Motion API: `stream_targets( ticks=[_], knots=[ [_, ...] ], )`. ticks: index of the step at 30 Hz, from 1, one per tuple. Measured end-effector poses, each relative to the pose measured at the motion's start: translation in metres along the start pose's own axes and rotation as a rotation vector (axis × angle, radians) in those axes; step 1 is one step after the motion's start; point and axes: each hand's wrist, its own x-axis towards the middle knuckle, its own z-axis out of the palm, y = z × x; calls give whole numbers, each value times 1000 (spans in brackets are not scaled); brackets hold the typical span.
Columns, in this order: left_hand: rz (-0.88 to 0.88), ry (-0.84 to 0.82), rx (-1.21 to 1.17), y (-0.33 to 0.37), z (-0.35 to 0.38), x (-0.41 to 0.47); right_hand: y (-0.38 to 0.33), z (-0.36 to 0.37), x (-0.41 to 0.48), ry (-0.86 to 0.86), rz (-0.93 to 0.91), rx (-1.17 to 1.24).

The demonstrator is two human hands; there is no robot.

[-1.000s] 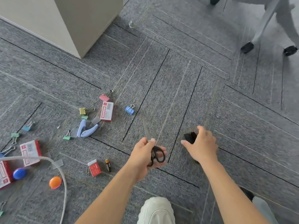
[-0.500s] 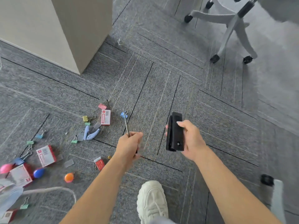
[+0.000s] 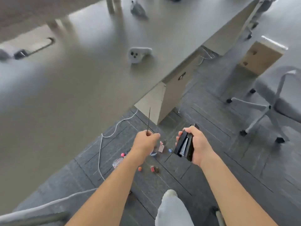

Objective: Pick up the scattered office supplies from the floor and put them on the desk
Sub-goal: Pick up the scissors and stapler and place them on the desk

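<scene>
My left hand (image 3: pixel 146 141) is closed around the handles of the scissors (image 3: pixel 148 119), whose thin blades point up toward the grey desk (image 3: pixel 65 95). My right hand (image 3: pixel 197 144) grips a black stapler (image 3: pixel 184 146), held upright above the carpet. Both hands hover just off the desk's front edge. Small supplies (image 3: pixel 153 168) lie scattered on the grey carpet below my hands: boxes of staples, binder clips and coloured round pieces. The frame is blurred.
A white controller (image 3: pixel 138 54) lies on the desk, with dark items at its far left. A white cable (image 3: pixel 100 152) runs from the desk across the floor. The desk's leg panel (image 3: pixel 167 98) stands ahead. An office chair (image 3: pixel 268 108) stands to the right.
I have risen from the floor and the view has swung up to the desk. Both hands came up with the scissors and the stapler, and the supplies now lie far below.
</scene>
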Motion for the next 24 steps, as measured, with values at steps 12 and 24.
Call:
stream_targets(
  ticks=[12,24],
  knots=[
    [179,316,-416,101,-245,-120,-62,271,-132,-279,-369,-650],
    [-31,585,258,-13,-523,-92,69,529,-146,-501,-506,-1042]
  ],
)
